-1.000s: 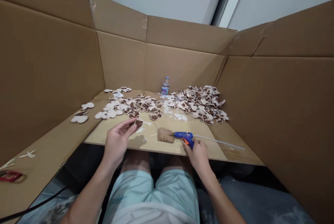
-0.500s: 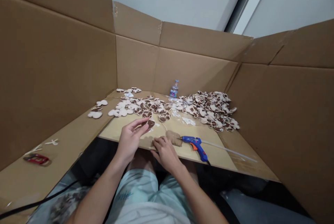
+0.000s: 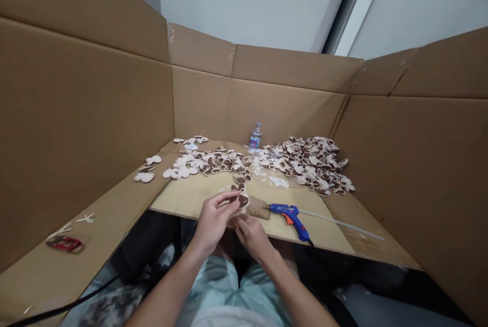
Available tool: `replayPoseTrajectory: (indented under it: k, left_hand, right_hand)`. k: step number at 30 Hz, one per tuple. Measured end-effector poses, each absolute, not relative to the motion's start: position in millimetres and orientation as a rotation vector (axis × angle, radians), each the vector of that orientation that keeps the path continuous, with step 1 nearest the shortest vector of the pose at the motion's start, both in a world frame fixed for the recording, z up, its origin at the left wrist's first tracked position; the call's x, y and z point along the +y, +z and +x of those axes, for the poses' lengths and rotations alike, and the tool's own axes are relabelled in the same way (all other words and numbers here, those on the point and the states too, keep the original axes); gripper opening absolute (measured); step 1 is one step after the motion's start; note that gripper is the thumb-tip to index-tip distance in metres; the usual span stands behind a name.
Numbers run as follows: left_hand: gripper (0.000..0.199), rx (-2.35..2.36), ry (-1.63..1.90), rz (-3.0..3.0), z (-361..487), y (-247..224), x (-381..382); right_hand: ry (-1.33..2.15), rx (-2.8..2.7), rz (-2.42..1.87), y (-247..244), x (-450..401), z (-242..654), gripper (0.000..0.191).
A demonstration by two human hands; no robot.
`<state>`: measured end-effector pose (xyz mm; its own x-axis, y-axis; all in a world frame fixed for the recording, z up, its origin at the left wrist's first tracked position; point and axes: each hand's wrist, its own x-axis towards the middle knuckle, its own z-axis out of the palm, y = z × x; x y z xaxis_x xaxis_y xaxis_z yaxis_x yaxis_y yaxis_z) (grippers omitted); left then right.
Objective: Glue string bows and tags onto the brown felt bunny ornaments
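The left hand [image 3: 215, 217] pinches a brown rabbit-eared piece [image 3: 239, 200]; what the right hand [image 3: 251, 234] holds is unclear. Bumping the glue gun [image 3: 290, 213] could push it off the surface [image 3: 328, 235]

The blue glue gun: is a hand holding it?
No, the blue glue gun lies on the pale board, apart from the left hand and right hand.

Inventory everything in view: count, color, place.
Board: 1, cream, center
Cardboard walls: 3, brown, surrounding
Glue gun: 1, blue-orange, on board
Glue stick: 1, whitish, gun's rear
Pad: 1, brown, gun's tip
Cutouts: many, brown-white, mostly behind
Bottle: 1, clear, back
Scraps: several, white, before bottle
Cords: few, white, left
Tool: 1, red, left
Cable: 1, black, lower left
Shorts: 1, aqua, below
Left hand: 1, bare, holding cutout
Right hand: 1, bare, alongside
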<state>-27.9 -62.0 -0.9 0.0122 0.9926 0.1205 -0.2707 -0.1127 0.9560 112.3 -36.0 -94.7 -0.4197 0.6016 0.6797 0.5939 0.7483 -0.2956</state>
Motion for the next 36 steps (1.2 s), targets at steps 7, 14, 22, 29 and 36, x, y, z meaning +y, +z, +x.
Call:
replayPoseTrajectory:
  k: [7,14,22,29,36]
  left_hand:
    - [0.026,0.881,1.394,1.096,-22.2,1.1,-69.9]
    - [0.027,0.868,1.414,1.151,-17.7,10.0,-85.2]
    - [0.022,0.912,1.494,1.319,-18.0,16.1,-98.3]
    - [0.018,1.0,1.554,1.448,-16.2,20.3,-105.2]
    - [0.017,0.996,1.568,1.498,-13.3,19.7,-108.1]
  right_hand:
    - [0.119,-1.79,-0.948,-73.5,-61.0,138.7,0.014]
    - [0.401,-1.374,-0.908,-45.5,-93.5,144.3,0.008]
    - [0.613,-1.115,-0.776,-10.3,-118.6,127.8,0.012]
    - [0.456,-1.189,-0.788,-2.6,-122.5,124.7,0.012]
    - [0.339,-1.224,-0.754,-4.4,-123.3,118.0,0.014]
